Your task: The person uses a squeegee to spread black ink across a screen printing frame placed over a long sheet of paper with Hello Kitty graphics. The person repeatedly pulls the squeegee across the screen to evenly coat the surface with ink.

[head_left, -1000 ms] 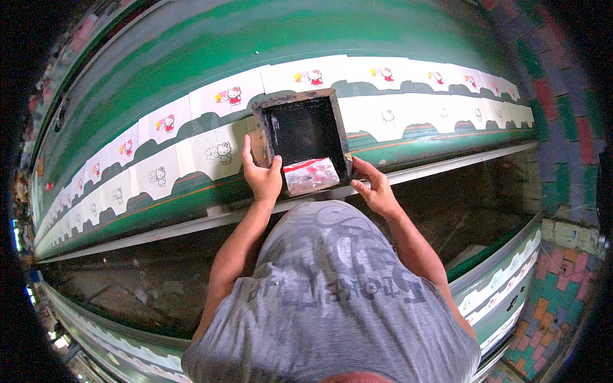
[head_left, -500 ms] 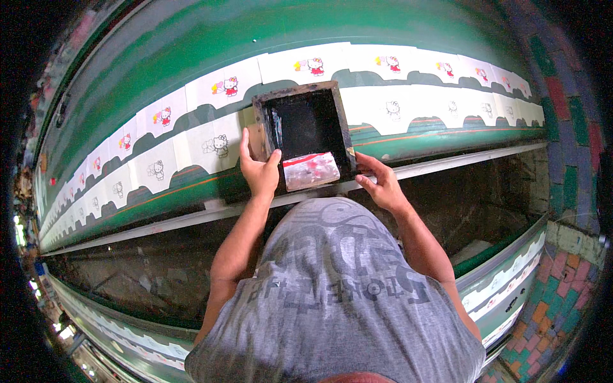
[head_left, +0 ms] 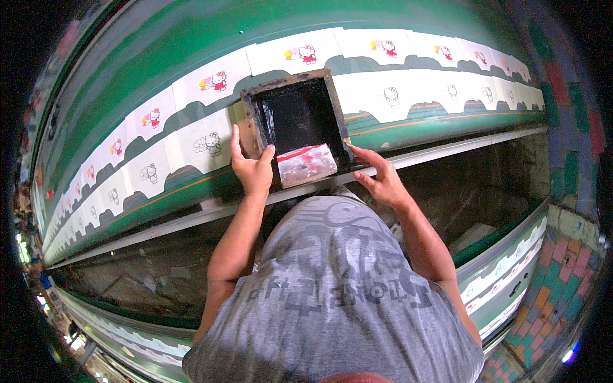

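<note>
A small wooden screen-printing frame (head_left: 249, 127) with a black, inky inside lies on the green table, over the near row of white cut pieces. Across its near end rests a squeegee-like block (head_left: 308, 167), pale and smeared, with a red stripe along its top. My left hand (head_left: 254, 171) grips the frame's left side, thumb near the block and fingers along the outer edge. At the near right corner, my right hand (head_left: 383, 182) holds the frame's edge with bent fingers. Whatever lies beneath the frame is hidden.
Farther back runs a row of white pieces (head_left: 211, 83) with coloured cartoon-cat prints. The near row (head_left: 391, 96) bears outline prints. A pale rail (head_left: 440, 152) edges the table in front of me. Another printed table (head_left: 511, 287) stands behind, beside a coloured brick floor (head_left: 549, 293).
The whole view has shifted slightly. Both hands keep their hold, and the frame stays at about the same spot on the table, with the block still at its near end.
</note>
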A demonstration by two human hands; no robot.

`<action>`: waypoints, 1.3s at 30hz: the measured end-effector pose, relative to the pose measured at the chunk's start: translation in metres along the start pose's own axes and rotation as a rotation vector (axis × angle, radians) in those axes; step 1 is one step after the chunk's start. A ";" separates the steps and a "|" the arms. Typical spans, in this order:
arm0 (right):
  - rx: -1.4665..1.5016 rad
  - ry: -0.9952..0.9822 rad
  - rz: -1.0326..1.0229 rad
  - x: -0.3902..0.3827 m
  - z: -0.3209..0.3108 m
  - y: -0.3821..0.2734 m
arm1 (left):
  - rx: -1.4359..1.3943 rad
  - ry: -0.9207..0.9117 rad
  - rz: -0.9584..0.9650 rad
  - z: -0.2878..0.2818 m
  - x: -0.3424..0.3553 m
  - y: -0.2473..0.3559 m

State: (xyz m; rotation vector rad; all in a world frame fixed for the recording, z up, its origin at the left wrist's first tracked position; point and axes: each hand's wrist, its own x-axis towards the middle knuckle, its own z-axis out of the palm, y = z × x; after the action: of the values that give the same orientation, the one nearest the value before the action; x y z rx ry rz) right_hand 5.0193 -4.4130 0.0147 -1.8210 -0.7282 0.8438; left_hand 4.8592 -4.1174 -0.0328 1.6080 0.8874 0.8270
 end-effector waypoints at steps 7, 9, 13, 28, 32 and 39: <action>0.023 0.037 0.000 -0.001 0.003 0.008 | -0.013 0.011 0.016 0.004 0.000 -0.002; 0.015 0.038 -0.025 -0.001 0.002 0.011 | -0.012 0.009 0.015 0.005 -0.001 -0.001; 0.000 0.031 -0.039 -0.001 0.000 0.009 | -0.012 0.013 0.021 0.007 -0.001 0.004; -0.550 0.239 -0.471 0.010 0.020 -0.021 | -0.006 -0.006 0.011 0.006 -0.001 0.006; -0.786 -0.111 -0.643 0.034 0.042 -0.056 | 0.011 -0.004 0.024 0.005 0.001 0.000; -0.911 -0.203 -0.540 0.059 0.050 -0.071 | 0.080 -0.018 0.057 0.003 0.000 -0.001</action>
State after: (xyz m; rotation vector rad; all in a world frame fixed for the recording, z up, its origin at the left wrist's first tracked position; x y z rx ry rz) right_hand 5.0054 -4.3159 0.0527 -2.1261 -1.8537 0.3331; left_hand 4.8623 -4.1185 -0.0344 1.7148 0.8747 0.8242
